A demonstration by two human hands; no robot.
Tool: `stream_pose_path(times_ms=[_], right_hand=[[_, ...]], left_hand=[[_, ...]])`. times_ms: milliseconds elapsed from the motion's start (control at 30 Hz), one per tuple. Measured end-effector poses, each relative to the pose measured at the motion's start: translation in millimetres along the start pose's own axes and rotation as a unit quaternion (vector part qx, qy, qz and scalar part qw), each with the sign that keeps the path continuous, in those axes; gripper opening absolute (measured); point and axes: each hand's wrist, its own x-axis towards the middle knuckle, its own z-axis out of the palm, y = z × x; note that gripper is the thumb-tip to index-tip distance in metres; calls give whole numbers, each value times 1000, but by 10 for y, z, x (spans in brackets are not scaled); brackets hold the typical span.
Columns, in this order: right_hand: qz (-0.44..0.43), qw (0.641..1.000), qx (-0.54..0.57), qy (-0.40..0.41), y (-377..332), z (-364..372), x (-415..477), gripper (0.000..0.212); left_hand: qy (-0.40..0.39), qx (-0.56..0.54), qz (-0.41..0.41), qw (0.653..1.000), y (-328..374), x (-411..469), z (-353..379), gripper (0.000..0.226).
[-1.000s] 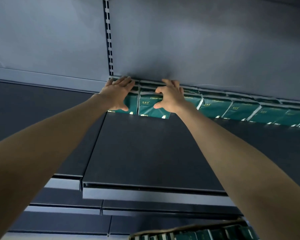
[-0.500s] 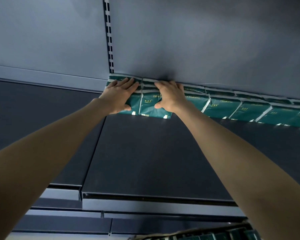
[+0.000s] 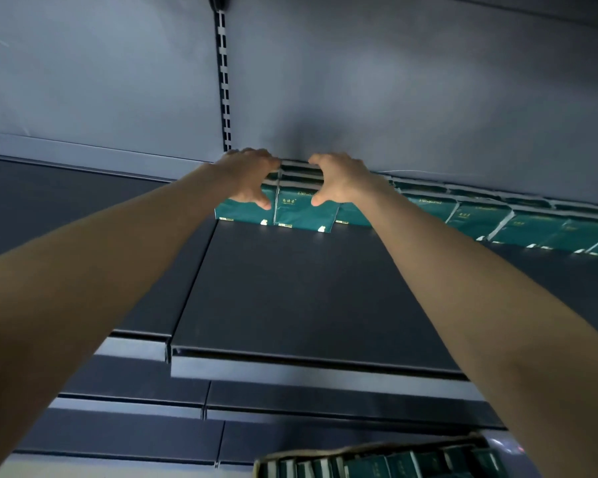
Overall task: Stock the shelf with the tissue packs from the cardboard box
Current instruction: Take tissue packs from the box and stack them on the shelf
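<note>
Forward, L hand (image 3: 247, 181), R hand (image 3: 342, 182) clawing tissue packs (image 3: 302, 210)

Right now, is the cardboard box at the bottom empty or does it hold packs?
Not empty. Green tissue packs stand side by side inside the cardboard box; how deep they go is cut off by the frame.

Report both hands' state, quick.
Left hand: grip closed on the end tissue pack, fingers over its top, thumb on its front.
Right hand: grip closed on the second tissue pack, same way.
</note>
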Motion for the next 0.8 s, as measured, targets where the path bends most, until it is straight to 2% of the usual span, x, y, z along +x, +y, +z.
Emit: stream_pose_path(times_ms=[167,300,433,800], right_hand=[[-1,998,58,-18,95,-234,-498,71],[5,997,64,-31,199,-321,-1071,68],[7,996,74,-52,300,-252,-1740,67],[4,984,100,-145,407,420,-3049,64]], left_hand=[[-12,-72,-22,997,348,-365,-274,88],[-24,-91,-27,995,764,-788,-354,77],[-56,-103,-36,992,1228,-1291,-360,78],[-135,-121,-42,983,2127,-2226,265,77]])
